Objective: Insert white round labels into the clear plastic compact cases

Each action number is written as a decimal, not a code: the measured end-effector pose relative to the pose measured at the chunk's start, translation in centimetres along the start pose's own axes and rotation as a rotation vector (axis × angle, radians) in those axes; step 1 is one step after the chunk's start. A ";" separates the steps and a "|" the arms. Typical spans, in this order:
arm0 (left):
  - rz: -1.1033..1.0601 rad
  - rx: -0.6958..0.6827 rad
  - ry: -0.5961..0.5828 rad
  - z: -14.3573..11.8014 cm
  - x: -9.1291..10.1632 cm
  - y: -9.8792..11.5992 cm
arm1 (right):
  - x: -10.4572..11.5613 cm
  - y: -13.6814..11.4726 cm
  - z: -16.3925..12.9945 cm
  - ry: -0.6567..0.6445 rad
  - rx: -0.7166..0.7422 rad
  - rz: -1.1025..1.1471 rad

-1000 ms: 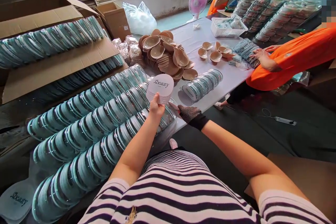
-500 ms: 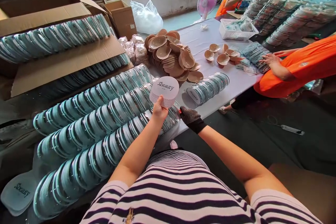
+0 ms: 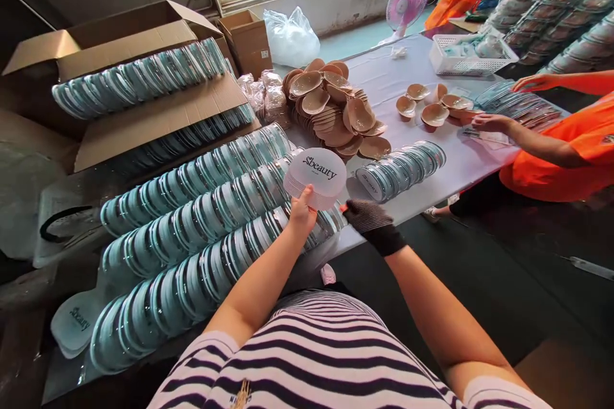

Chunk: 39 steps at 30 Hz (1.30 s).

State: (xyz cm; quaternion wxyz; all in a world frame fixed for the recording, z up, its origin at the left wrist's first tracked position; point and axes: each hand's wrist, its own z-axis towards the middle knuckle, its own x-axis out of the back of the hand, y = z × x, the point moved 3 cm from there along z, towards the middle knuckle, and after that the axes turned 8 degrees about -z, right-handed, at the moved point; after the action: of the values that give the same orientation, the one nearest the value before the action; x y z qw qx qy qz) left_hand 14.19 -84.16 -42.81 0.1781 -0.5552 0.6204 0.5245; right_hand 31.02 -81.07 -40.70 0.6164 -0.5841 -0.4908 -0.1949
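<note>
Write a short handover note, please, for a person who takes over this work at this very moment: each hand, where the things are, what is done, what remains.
Left hand: bare, holds a stack of round white "beauty" cards by its lower edge.
Right hand: in a dark glove, beside the stack at the table edge; whether it grips anything I cannot tell.
Done: three long rows of round teal cases lie in front; more rows fill the cardboard boxes.
Left: a short row of cases and a heap of beige cups lie on the white table.
</note>
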 end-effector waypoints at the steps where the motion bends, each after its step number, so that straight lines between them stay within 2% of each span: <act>1: 0.006 -0.005 -0.004 0.1 -0.1 -0.1 | 1.5 -0.2 1.0 0.134 0.027 0.029; 3: 0.020 -0.014 -0.013 0.3 -0.4 -0.2 | 4.0 -1.1 2.7 0.356 0.124 0.078; 5: 0.023 -0.034 -0.015 0.4 -0.8 -0.2 | 5.3 -2.9 3.0 0.459 0.219 -0.006; 7: 0.016 -0.042 -0.006 -0.1 -1.2 -0.1 | 5.3 -5.3 1.5 0.497 0.266 -0.175; 9: 0.049 -0.045 0.027 -1.1 -1.3 0.2 | 4.5 -7.9 -1.0 0.522 0.306 -0.285; 11: 0.116 -0.079 0.010 -2.3 -1.2 1.0 | 3.2 -10.0 -2.9 0.472 0.368 -0.243; 13: 0.151 -0.152 -0.044 -3.4 -0.9 2.1 | 2.8 -10.6 -3.6 0.503 0.312 -0.165; 15: 0.159 -0.216 -0.064 -4.3 -0.6 3.2 | 3.7 -10.2 -3.8 0.651 0.190 -0.159; 17: 0.163 -0.244 -0.024 -5.1 -0.1 3.8 | 4.6 -9.6 -4.0 0.752 0.095 -0.226; 19: 0.160 -0.239 0.004 -5.7 0.2 4.0 | 4.7 -9.5 -4.2 0.710 0.087 -0.313; 22: 0.154 -0.212 0.000 -6.3 0.7 3.9 | 2.8 -10.3 -4.9 0.611 0.147 -0.412; 27: 0.161 -0.174 0.051 -6.7 1.7 4.7 | -0.6 -10.3 -5.5 0.704 -0.018 -0.335; 32: 0.183 -0.131 0.117 -6.8 3.1 5.1 | -3.1 -10.7 -5.2 0.723 0.118 -0.105; 33: 0.168 -0.102 0.101 -6.6 3.3 5.0 | -3.3 -10.4 -5.0 0.697 0.116 -0.049; 35: 0.128 -0.061 0.058 -6.3 3.6 4.7 | -3.1 -8.6 -5.1 0.696 0.022 0.029; 37: 0.091 -0.063 0.061 -5.9 3.7 5.1 | -1.9 -5.8 -6.6 0.834 -0.157 0.035; 39: 0.049 -0.076 0.091 -5.1 3.5 6.0 | -0.3 -3.1 -9.6 0.986 -0.282 -0.065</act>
State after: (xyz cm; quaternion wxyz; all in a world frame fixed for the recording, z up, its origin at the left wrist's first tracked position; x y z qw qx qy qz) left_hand 9.66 -91.24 -40.92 0.1158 -0.5694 0.6210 0.5261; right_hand 31.94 -90.69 -37.73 0.6835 -0.4847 -0.1286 -0.5304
